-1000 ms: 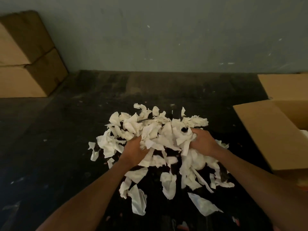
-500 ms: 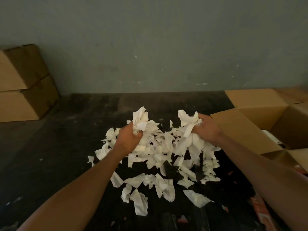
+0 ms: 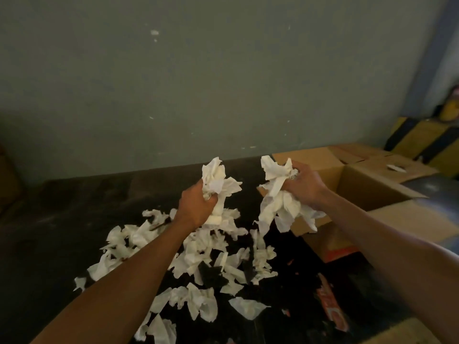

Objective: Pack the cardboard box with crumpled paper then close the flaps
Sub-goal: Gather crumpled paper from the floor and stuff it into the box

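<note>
Both hands are raised above a dark surface (image 3: pixel 62 219), each clutching a wad of crumpled white paper. The left hand (image 3: pixel 196 207) has its fingers curled round a bunch of paper (image 3: pixel 216 180) that sticks up above the fist and hangs a little below it. The right hand (image 3: pixel 304 187) has its fingers clamped on a second bunch (image 3: pixel 280 202); part of it pokes up past the thumb side, while longer strips trail down beneath the palm. The two bunches are apart, with a gap between them.

Below and to the near left of the hands, a loose pile of paper scraps (image 3: pixel 206 259) lies scattered over the surface. To the right stands the open cardboard box (image 3: pixel 360 184), its flaps spread outward; the right hand's bunch hangs just at the box's near left flap, overlapping it in view. Whether the paper touches the flap cannot be told. A grey-green wall (image 3: pixel 198 83) rises at the far side.
</note>
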{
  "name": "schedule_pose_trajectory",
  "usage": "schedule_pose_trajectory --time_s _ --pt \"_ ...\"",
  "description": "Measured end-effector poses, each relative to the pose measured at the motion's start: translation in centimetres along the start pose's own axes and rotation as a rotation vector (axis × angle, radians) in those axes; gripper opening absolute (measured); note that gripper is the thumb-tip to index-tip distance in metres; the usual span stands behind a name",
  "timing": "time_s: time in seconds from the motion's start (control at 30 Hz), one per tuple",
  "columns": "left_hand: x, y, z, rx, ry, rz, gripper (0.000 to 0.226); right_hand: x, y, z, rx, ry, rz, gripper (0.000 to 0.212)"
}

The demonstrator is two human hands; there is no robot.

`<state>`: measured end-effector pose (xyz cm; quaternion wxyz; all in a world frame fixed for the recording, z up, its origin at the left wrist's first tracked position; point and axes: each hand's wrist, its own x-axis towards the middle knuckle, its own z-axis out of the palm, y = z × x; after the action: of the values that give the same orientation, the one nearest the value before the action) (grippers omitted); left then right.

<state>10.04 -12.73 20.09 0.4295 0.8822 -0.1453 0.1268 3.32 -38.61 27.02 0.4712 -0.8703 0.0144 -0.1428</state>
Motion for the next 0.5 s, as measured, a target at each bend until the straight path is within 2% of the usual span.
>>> schedule_pose_trajectory --time_s 0.13,0.27,0.37,0.5 --pt "1.4 4.8 4.0 -0.039 -0.017 0.038 0.048 -0.1 2.2 -5.9 -0.037 0.066 -0.010 0.015" --pt "2.2 9.9 9.5 -0.089 -0.021 0.076 0.034 0.2 5.2 -12.5 -0.083 0.137 -0.016 0.015" --pt "2.6 13.9 13.9 -0.107 -0.027 0.089 0.035 1.1 7.7 -17.0 -0.079 0.180 -0.017 0.017" --pt "3.4 18.5 18.8 -0.158 -0.015 0.079 0.036 2.5 10.2 -21.7 -0.075 0.189 -0.011 0.008"
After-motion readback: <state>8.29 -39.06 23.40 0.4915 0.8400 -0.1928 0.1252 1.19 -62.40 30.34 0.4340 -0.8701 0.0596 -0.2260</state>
